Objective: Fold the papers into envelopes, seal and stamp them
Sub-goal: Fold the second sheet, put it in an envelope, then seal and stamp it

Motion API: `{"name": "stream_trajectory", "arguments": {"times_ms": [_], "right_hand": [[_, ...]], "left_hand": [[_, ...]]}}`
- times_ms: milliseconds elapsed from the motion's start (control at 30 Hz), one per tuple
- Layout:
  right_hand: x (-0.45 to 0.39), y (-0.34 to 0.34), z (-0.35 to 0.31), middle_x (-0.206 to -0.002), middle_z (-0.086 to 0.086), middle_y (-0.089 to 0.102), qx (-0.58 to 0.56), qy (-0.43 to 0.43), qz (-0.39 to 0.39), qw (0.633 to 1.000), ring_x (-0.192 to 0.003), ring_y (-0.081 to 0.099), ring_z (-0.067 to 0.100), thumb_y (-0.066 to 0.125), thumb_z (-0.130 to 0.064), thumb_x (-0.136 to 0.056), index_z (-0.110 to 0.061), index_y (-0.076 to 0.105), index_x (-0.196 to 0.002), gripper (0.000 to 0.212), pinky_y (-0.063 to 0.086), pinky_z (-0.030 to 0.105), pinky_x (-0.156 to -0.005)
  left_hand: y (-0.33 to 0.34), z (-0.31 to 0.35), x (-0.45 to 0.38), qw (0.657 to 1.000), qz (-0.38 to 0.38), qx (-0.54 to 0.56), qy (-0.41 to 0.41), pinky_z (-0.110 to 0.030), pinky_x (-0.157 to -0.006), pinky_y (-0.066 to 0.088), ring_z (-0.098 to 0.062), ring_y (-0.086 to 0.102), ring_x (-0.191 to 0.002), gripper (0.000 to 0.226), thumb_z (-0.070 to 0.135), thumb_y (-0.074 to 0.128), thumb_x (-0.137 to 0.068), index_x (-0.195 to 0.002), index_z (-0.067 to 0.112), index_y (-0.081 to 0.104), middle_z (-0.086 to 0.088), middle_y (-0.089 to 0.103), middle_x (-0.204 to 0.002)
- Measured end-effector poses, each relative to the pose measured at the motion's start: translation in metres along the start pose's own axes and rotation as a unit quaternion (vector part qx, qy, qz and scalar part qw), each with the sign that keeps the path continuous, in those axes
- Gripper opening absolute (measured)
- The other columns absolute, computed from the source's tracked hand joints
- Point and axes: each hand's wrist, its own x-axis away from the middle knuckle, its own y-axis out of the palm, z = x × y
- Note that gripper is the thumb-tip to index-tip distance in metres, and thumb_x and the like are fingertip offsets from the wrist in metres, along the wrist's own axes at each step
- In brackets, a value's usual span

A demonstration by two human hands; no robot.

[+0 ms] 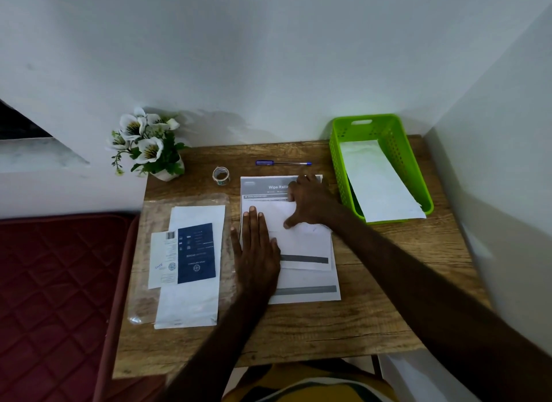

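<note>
- I see the wooden surface [343, 327] in a corner between white walls, with a dark red bed [59, 282] beside it on the left.
- The green basket [397, 150] stands at the far right of the surface, and a white envelope [379, 183] lies inside it, its near end sticking over the rim.
- A clear plastic sleeve [149, 216] lies at the left with white envelopes [197, 219] and a dark blue card [196, 253] on it.
- The stack of printed papers [307, 282] lies in the middle; the top sheet [301, 246] is folded up from its near edge.
- The left hand [257, 249] lies flat, palm down, on the left part of the folded sheet; its fingers [252, 222] are straight and together, gripping nothing.
- The right hand [310, 201] presses on the far edge of the fold, its fingers [298, 183] spread wide, the thumb pointing left on the sheet; it grips nothing too.
- Both forearms reach forward from the near edge.
- A flower pot [149, 144], a tape roll [221, 176] and a blue pen [282, 163] lie along the far side.
</note>
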Motion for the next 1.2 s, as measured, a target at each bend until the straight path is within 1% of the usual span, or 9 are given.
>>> {"name": "stream_trajectory", "arguments": {"times_ms": [133,200,367,533,633,767,867,1000,1200], "right_hand": [[0.003,0.002,-0.002,-0.109,0.002,0.065,-0.062,-0.007,0.022,0.998,-0.117,0.052,0.026,0.088,-0.039,-0.071,-0.024,0.054,-0.099,0.046,0.04,0.057,-0.105],[0.004,0.003,-0.002,-0.097,-0.002,0.067,-0.089,-0.009,0.04,0.995,-0.104,0.059,0.023,0.084,-0.03,-0.076,-0.026,0.054,-0.095,0.036,0.041,0.053,-0.105],[0.008,0.0,0.0,-0.116,0.007,0.069,-0.048,-0.057,0.105,0.992,-0.118,0.055,0.03,0.073,-0.026,-0.088,-0.02,0.069,-0.121,0.035,0.039,0.043,-0.102],[0.022,0.007,0.0,-0.089,0.016,0.066,0.029,-0.147,0.275,0.95,-0.09,0.064,0.039,0.078,-0.009,-0.08,-0.009,0.081,-0.091,0.012,0.054,0.042,-0.07],[0.036,0.02,-0.004,-0.092,0.015,0.066,0.077,-0.164,0.334,0.925,-0.085,0.064,0.033,0.079,-0.01,-0.078,-0.008,0.078,-0.095,0.017,0.054,0.037,-0.059],[0.04,0.055,0.001,-0.122,0.021,0.066,0.112,-0.188,0.316,0.923,-0.108,0.063,0.037,0.069,-0.012,-0.088,-0.004,0.071,-0.113,0.026,0.056,0.045,-0.08],[0.04,0.079,0.006,-0.136,0.025,0.059,0.133,-0.185,0.3,0.926,-0.118,0.059,0.042,0.063,-0.012,-0.092,-0.002,0.068,-0.12,0.03,0.054,0.049,-0.087],[0.046,0.092,0.007,-0.146,0.025,0.052,0.147,-0.175,0.289,0.93,-0.121,0.057,0.041,0.057,-0.016,-0.095,0.0,0.065,-0.125,0.035,0.051,0.05,-0.092],[0.048,0.096,0.001,-0.149,0.019,0.052,0.095,-0.152,0.285,0.942,-0.128,0.053,0.034,0.047,-0.029,-0.099,0.001,0.068,-0.121,0.042,0.045,0.048,-0.1]], "left_hand": [[-0.002,0.0,0.001,1.0,0.004,0.004,0.0,-0.056,-0.126,0.012,-0.029,0.01,-0.158,0.063,0.033,0.037,-0.105,-0.161,0.007,0.022,-0.014,0.012,-0.17],[-0.004,0.001,0.001,1.0,0.013,0.002,0.005,-0.056,-0.126,0.011,-0.029,0.01,-0.158,0.063,0.034,0.039,-0.105,-0.161,0.007,0.023,-0.014,0.013,-0.17],[-0.009,0.004,0.003,0.998,0.048,-0.024,0.019,-0.057,-0.126,0.012,-0.028,0.009,-0.158,0.069,0.036,0.05,-0.103,-0.16,0.007,0.025,-0.015,0.017,-0.169],[-0.009,0.004,0.005,0.995,0.088,-0.034,0.037,-0.056,-0.126,0.011,-0.031,0.009,-0.158,0.075,0.035,0.058,-0.1,-0.159,0.006,0.022,-0.018,0.019,-0.168],[-0.008,0.004,0.006,0.992,0.097,-0.051,0.065,-0.056,-0.126,0.009,-0.032,0.009,-0.158,0.072,0.034,0.054,-0.102,-0.159,0.004,0.023,-0.02,0.021,-0.167],[-0.009,0.004,0.005,0.995,0.07,-0.042,0.061,-0.056,-0.126,0.011,-0.032,0.012,-0.157,0.066,0.034,0.046,-0.103,-0.159,0.006,0.025,-0.018,0.019,-0.168],[-0.008,0.002,0.003,0.997,0.039,-0.033,0.056,-0.058,-0.125,0.014,-0.03,0.011,-0.158,0.062,0.034,0.041,-0.105,-0.159,0.007,0.029,-0.016,0.018,-0.168],[-0.003,0.001,0.0,1.0,0.015,-0.008,0.019,-0.056,-0.125,0.016,-0.03,0.01,-0.158,0.06,0.038,0.027,-0.108,-0.158,0.006,0.03,-0.015,0.019,-0.168],[0.004,-0.002,0.001,1.0,-0.012,0.003,-0.016,-0.052,-0.126,0.014,-0.028,0.011,-0.158,0.06,0.036,0.031,-0.107,-0.159,0.007,0.028,-0.013,0.018,-0.169]]}}
